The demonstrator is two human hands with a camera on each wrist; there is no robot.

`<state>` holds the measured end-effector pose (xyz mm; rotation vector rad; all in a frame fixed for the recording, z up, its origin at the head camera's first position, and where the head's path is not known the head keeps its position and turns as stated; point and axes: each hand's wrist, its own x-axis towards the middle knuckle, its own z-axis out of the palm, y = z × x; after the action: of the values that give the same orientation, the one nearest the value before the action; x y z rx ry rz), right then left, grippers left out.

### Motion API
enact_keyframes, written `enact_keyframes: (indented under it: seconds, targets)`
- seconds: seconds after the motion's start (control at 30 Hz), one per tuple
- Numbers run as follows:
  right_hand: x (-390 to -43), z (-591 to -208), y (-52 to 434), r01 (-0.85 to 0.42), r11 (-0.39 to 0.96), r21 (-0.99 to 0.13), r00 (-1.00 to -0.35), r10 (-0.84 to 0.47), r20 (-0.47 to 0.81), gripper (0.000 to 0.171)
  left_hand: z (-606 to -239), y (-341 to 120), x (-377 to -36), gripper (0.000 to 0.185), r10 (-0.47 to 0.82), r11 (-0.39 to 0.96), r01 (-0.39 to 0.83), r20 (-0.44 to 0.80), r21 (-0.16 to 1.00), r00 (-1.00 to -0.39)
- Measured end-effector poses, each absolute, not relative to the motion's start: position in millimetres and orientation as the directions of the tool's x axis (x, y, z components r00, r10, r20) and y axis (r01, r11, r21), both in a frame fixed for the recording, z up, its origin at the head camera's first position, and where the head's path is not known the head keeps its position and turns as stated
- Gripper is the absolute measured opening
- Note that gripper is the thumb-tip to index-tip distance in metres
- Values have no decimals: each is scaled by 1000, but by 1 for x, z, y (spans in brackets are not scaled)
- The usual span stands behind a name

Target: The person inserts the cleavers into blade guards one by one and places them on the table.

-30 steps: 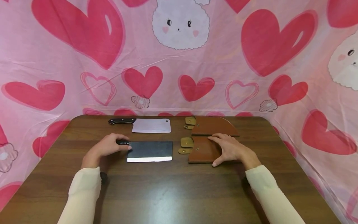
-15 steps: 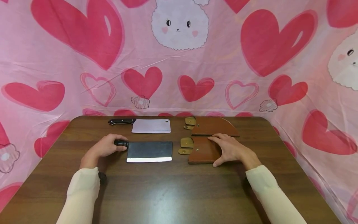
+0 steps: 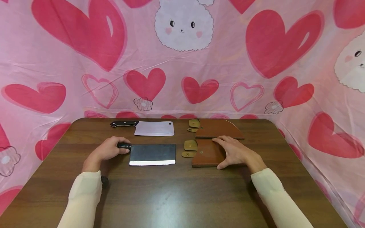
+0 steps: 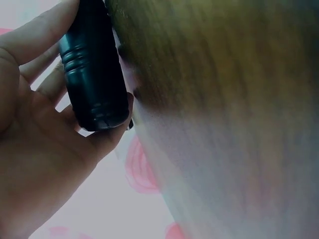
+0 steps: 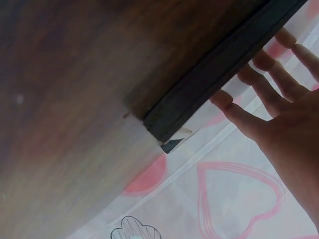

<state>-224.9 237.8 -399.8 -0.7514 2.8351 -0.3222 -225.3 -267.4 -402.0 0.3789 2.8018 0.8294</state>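
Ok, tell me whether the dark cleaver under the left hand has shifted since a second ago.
No. The dark cleaver lies in the same spot below the steel cleaver, left hand gripping its handle as before.

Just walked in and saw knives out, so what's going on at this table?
A person sits at a brown table. Their left hand grips the black handle of a dark cleaver lying flat. Their right hand rests flat, fingers straight, on a brown leather sheath beside the blade. Farther back lie a shiny cleaver and a second sheath, both untouched.
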Motion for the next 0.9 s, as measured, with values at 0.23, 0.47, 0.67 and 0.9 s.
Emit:
enact_keyframes:
  seconds: [0.23,0.47,0.67,0.9]
  targets:
    - [-225,-400,236,-473,849,-237,-852,-509,-123,106,-402,-266,-227,31,304,811,197,-109,551,-946]
    - [-227,-400,235,-492,842,-222,-854,-516,-61,105,-401,-266,-227,29,307,803,200,-102,562,-946]
    - [-229,-397,232,-488,841,-235,-860,-508,-34,106,-399,-268,-226,28,315,780,216,-71,587,-946]
    - [-230,-394,231,-507,835,-213,-853,-522,-14,106,-395,-268,-226,32,314,759,248,-5,602,-949]
